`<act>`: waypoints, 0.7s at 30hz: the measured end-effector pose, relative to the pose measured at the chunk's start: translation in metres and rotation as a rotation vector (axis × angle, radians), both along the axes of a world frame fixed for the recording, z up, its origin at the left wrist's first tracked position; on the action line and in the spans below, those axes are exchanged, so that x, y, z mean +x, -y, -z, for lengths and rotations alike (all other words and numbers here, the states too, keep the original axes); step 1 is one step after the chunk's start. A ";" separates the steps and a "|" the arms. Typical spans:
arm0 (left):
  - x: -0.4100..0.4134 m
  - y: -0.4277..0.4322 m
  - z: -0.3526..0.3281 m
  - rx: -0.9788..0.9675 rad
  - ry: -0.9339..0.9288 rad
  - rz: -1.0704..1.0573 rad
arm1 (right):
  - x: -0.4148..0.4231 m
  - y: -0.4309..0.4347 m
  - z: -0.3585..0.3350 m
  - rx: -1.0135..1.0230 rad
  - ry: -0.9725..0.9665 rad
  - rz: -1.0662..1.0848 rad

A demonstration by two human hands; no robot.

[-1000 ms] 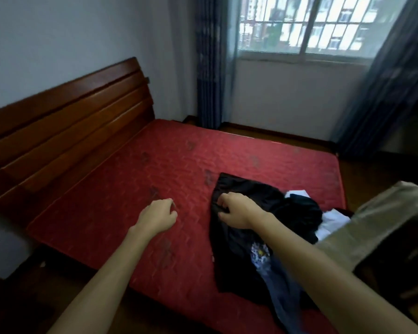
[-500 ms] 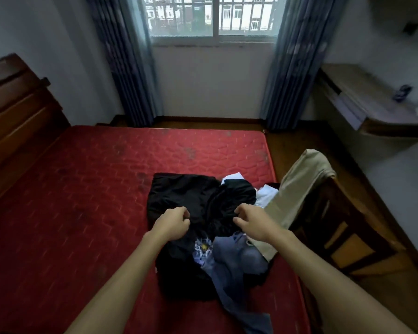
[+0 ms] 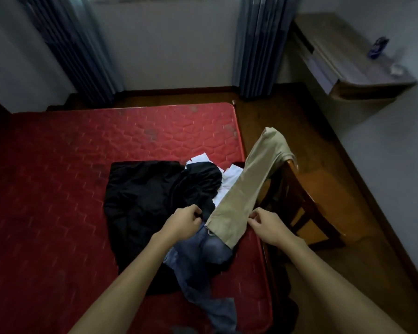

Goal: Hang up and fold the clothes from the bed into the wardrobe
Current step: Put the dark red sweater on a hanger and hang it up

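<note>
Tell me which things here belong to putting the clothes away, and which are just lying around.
For the job: black garment, white garment, beige trousers, blue jeans, bed.
Lying about: wooden chair, desk, small blue item, curtains.

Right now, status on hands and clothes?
Left hand curled at black garment, grip unclear. Right hand pinching khaki trousers, far end draped over chair. Jeans underneath.

Red quilted mattress point(image 3: 82, 165), blk top point(image 3: 145, 189), beige trousers point(image 3: 246, 184), blue jeans point(image 3: 203, 261).
</note>
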State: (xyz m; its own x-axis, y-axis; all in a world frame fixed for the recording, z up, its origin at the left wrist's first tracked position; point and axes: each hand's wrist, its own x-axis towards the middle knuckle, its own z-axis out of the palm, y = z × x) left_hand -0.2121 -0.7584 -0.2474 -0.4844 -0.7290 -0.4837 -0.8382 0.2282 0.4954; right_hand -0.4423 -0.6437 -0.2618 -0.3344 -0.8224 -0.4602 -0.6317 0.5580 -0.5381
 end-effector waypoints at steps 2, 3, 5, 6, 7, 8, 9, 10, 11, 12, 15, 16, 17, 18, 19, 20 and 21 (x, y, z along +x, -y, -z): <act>0.002 0.002 0.018 0.049 0.026 -0.033 | 0.003 0.001 0.020 0.047 0.035 0.011; 0.005 0.003 0.029 0.074 0.045 -0.050 | 0.007 0.002 0.030 0.076 0.051 0.007; 0.010 0.003 0.052 0.129 0.076 -0.075 | 0.017 0.006 0.055 0.136 0.087 -0.017; 0.013 0.003 0.063 0.158 0.087 -0.087 | 0.022 0.008 0.068 0.166 0.105 -0.032; 0.016 0.003 0.074 0.187 0.098 -0.106 | 0.027 0.011 0.080 0.194 0.122 -0.045; 0.020 0.004 0.085 0.215 0.109 -0.132 | 0.032 0.016 0.093 0.223 0.133 -0.059; 0.023 0.006 0.097 0.241 0.115 -0.164 | 0.036 0.023 0.103 0.248 0.140 -0.076; 0.026 0.009 0.109 0.264 0.124 -0.196 | 0.040 0.032 0.114 0.265 0.144 -0.092; 0.029 0.014 0.120 0.280 0.128 -0.230 | 0.044 0.042 0.125 0.273 0.142 -0.111; 0.031 0.019 0.133 0.291 0.127 -0.268 | 0.048 0.055 0.135 0.275 0.143 -0.125; 0.033 0.044 0.172 0.319 0.102 -0.381 | 0.057 0.101 0.171 0.272 0.194 -0.103; 0.032 0.053 0.185 0.321 0.111 -0.403 | 0.058 0.118 0.184 0.266 0.209 -0.071; 0.030 0.061 0.198 0.322 0.122 -0.418 | 0.059 0.134 0.195 0.262 0.217 -0.041; 0.029 0.067 0.209 0.334 0.134 -0.439 | 0.061 0.149 0.205 0.268 0.220 -0.023; 0.025 0.072 0.219 0.347 0.134 -0.466 | 0.061 0.163 0.215 0.279 0.216 -0.021; 0.021 0.077 0.228 0.365 0.122 -0.491 | 0.061 0.177 0.222 0.292 0.207 -0.029; 0.017 0.080 0.237 0.386 0.099 -0.504 | 0.060 0.190 0.231 0.309 0.201 -0.034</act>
State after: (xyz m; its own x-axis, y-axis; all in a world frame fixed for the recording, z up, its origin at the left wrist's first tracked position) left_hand -0.1952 -0.8384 -0.4841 -0.0676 -0.6201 -0.7816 -0.8422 -0.3846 0.3779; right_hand -0.3823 -0.8339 -0.4927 -0.1870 -0.6438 -0.7420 -0.5519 0.6937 -0.4628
